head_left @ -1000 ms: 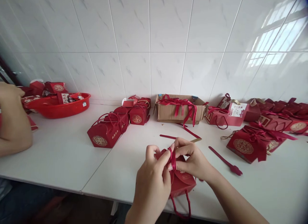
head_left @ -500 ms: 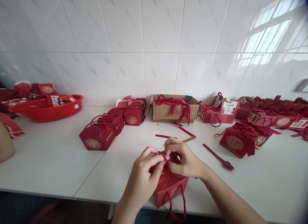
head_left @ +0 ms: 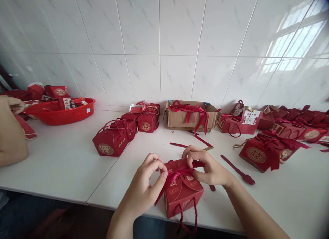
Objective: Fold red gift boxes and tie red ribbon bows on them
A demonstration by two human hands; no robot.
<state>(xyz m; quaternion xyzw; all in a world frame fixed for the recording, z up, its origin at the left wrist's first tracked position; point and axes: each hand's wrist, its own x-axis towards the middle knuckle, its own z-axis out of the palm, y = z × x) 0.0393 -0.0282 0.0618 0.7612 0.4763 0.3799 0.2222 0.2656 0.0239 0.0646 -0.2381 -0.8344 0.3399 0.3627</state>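
A red gift box [head_left: 183, 199] with printed flaps and a twisted rope handle [head_left: 189, 215] stands at the table's front edge. Across its top runs a shiny red ribbon [head_left: 176, 174], knotted in the middle. At the knot's left side, my left hand [head_left: 146, 184] pinches the ribbon between thumb and fingertips, a tail hanging below. On the other side, my right hand [head_left: 207, 167] has its thumb and fingers closed on the ribbon's right part.
A cardboard box [head_left: 190, 119] draped with ribbons stands by the wall. Left are red boxes [head_left: 110, 141] and a red basin [head_left: 64, 114]; another person's arm [head_left: 12, 133] is at far left. Right are a flat red strip [head_left: 238, 168] and a bow-tied box [head_left: 257, 153].
My hands have moved apart from the knot, drawing the ribbon out to both sides. The view has shifted slightly left, and more of the other person's arm shows.
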